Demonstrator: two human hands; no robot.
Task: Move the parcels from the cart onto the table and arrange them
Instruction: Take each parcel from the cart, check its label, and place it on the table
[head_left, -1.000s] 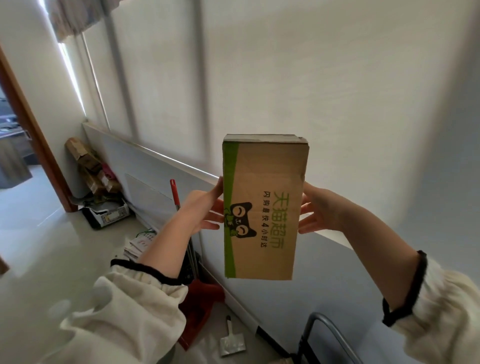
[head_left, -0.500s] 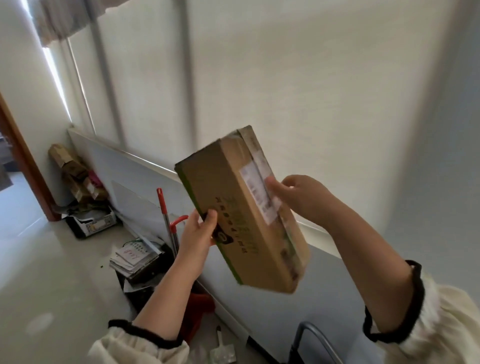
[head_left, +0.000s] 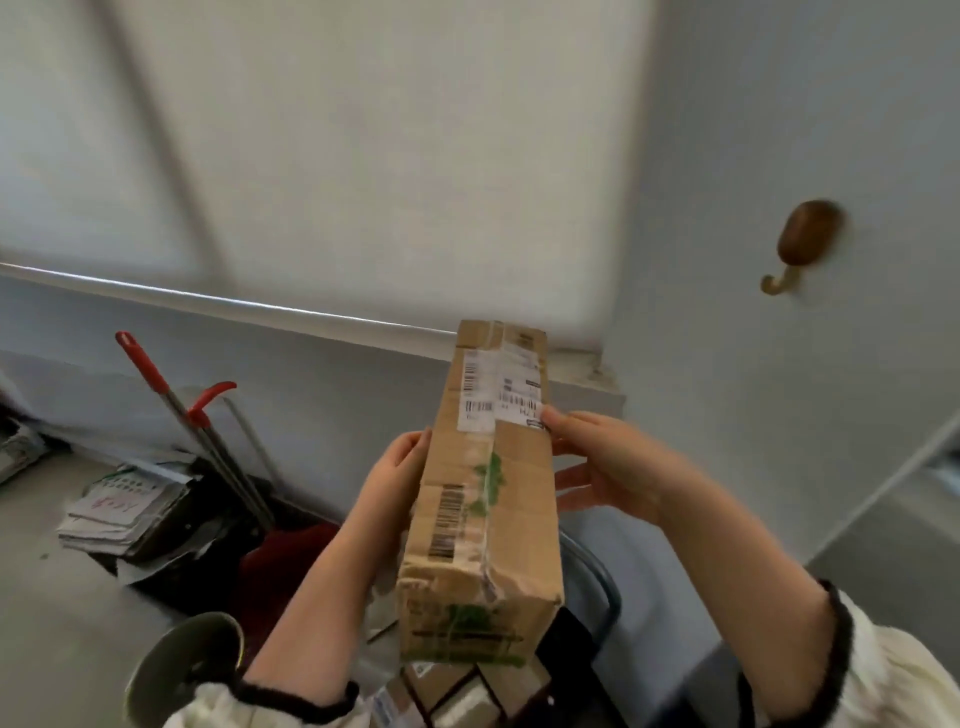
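I hold a long brown cardboard parcel (head_left: 483, 499) in mid air between both hands, its taped side with white shipping labels and barcodes facing me. My left hand (head_left: 392, 475) holds its left edge. My right hand (head_left: 597, 462) grips its right edge, thumb on the label. Below it, several more parcels (head_left: 467, 691) lie at the bottom of the view on the cart, whose grey metal handle (head_left: 602, 577) curves up behind the box. No table is in view.
A red-handled mop and dustpan (head_left: 208, 447) lean on the wall at left, beside a stack of papers (head_left: 124, 514). A round metal lid (head_left: 182, 670) sits at lower left. A wooden wall hook (head_left: 802, 239) hangs at upper right.
The parcel has been turned from its printed green face to its labelled side and lowered. The view has swung right and down, bringing the cart's parcels into sight.
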